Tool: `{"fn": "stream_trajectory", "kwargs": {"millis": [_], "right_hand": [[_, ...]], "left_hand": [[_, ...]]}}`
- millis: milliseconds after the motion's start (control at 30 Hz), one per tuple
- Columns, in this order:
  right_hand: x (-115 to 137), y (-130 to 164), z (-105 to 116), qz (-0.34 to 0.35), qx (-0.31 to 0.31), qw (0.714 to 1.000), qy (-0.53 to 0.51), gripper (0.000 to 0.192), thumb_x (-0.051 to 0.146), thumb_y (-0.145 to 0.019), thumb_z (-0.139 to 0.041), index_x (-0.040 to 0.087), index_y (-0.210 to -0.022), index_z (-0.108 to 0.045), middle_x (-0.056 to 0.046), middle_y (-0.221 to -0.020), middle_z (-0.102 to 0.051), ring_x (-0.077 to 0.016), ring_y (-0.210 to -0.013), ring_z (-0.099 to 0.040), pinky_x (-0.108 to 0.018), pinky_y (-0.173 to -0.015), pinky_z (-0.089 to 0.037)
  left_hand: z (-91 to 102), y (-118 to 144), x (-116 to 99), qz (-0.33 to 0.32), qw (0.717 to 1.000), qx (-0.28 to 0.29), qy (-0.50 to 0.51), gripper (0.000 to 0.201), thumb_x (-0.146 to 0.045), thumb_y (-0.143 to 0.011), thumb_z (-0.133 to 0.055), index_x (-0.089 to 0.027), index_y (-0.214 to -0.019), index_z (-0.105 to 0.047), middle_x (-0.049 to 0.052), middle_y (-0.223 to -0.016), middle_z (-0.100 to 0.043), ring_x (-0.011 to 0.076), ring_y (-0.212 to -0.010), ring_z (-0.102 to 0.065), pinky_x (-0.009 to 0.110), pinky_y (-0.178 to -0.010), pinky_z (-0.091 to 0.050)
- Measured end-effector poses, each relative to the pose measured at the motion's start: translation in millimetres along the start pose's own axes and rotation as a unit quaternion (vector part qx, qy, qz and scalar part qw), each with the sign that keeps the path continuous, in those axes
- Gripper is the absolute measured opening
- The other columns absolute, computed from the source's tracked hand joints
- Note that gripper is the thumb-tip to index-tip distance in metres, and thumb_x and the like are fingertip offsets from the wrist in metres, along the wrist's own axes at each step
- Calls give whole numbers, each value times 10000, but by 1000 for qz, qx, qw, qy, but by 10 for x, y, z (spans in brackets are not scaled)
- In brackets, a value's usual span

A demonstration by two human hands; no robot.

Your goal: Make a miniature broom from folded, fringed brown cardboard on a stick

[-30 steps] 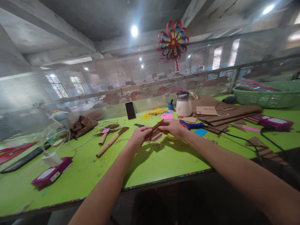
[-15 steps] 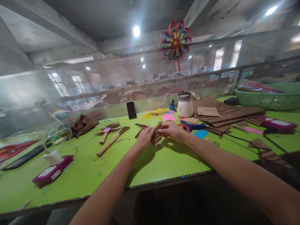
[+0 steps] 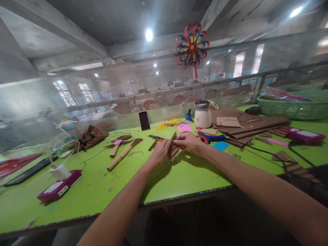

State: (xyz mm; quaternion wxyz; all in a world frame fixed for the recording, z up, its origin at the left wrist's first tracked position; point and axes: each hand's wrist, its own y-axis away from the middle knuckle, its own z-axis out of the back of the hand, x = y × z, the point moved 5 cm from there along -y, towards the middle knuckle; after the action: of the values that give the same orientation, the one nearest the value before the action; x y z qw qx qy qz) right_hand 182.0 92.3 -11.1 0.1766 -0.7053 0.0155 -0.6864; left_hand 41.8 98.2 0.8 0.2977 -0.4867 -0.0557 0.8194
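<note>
Both of my hands meet over the middle of the green table [image 3: 179, 177]. My left hand [image 3: 161, 152] and my right hand [image 3: 189, 140] grip a pleated piece of brown paper [image 3: 174, 149] between them, held nearly upright just above the tabletop. A loose brown strip [image 3: 153, 145] lies just left of my left hand. Behind it sit scissors with a red mark [image 3: 155, 137]. A blue and red glue gun [image 3: 210, 137] lies right behind my right hand.
Rolled brown paper sticks [image 3: 123, 153] and a phone [image 3: 144, 120] lie to the left and back. A white jar [image 3: 202, 114], stacked brown paper [image 3: 251, 123], a green basket [image 3: 292, 106], magenta boxes [image 3: 57, 187], black cables [image 3: 271, 153] and a mesh screen with a paper flower [image 3: 191, 42] surround the work area.
The pleated paper has turned from a flat slant to nearly upright and dropped closer to the table. My hands shifted slightly right with it.
</note>
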Motion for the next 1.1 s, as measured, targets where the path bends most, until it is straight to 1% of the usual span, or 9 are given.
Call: {"fn": "stream_trajectory", "kwargs": {"millis": [100,267,400,533,700,800,933,1000,1100], "right_hand": [[-27,-8,-2,4,4,1000,-8,259,373,-666,-733,148,-621,-612,31,-475,-503,-81,-455,-415,-254,-469,-304],[-53,-15,12,-5,1,1000,-8,218,335,-663,-735,147,-632,-629,25,-499,-528,-78,-457,-425,-259,-486,-340],[-58,-22,28,-6,-7,1000,-14,213,334,-679,-728,144,-645,-638,21,-511,-543,-78,-463,-438,-254,-488,-357],[-77,-37,46,-4,-16,1000,-5,238,356,-686,-731,145,-642,-630,18,-500,-545,-78,-454,-428,-248,-466,-349],[-44,-17,35,-6,3,1000,11,193,331,-706,-713,150,-668,-657,1,-534,-564,-89,-478,-439,-255,-479,-344],[-12,-6,26,-3,22,999,36,148,288,-678,-725,148,-716,-695,-23,-616,-621,-99,-527,-473,-261,-519,-356],[3,-16,63,5,-4,998,68,190,332,-668,-726,149,-655,-678,-15,-576,-610,-103,-530,-474,-263,-537,-367],[13,-20,71,17,-12,997,75,232,370,-684,-715,152,-629,-657,1,-534,-578,-99,-515,-463,-258,-527,-358],[20,-20,73,25,-15,997,70,263,392,-701,-706,153,-616,-635,11,-509,-548,-92,-497,-452,-254,-512,-350]], "left_hand": [[-11,10,10,-6,1000,-4,3,214,-360,-837,-549,-207,-849,-699,80,-779,-646,228,-761,-542,343,-833,-412],[-67,61,-29,9,999,43,6,219,-335,-841,-539,-212,-904,-708,72,-812,-657,246,-795,-571,350,-831,-420],[-111,100,-95,18,993,68,92,195,-291,-819,-568,-202,-918,-711,75,-852,-677,255,-806,-568,345,-818,-423],[-137,111,-90,27,988,54,145,217,-233,-765,-639,-229,-971,-705,57,-833,-679,255,-808,-568,337,-817,-423],[-130,84,-39,16,994,59,88,207,-314,-783,-619,-220,-947,-704,51,-760,-669,230,-739,-563,311,-762,-427],[-109,69,-13,11,996,81,32,291,-361,-819,-570,-222,-1047,-684,30,-688,-632,203,-680,-542,299,-726,-417],[-93,78,-37,2,996,92,20,374,-389,-818,-575,-260,-1163,-636,12,-680,-608,198,-662,-513,290,-686,-395],[-112,96,-78,-4,994,102,30,366,-414,-829,-555,-240,-1139,-642,17,-670,-592,192,-640,-493,279,-649,-378],[-151,122,-133,-1,992,123,21,351,-457,-862,-479,-193,-994,-669,17,-605,-530,169,-553,-424,277,-580,-331]]}}
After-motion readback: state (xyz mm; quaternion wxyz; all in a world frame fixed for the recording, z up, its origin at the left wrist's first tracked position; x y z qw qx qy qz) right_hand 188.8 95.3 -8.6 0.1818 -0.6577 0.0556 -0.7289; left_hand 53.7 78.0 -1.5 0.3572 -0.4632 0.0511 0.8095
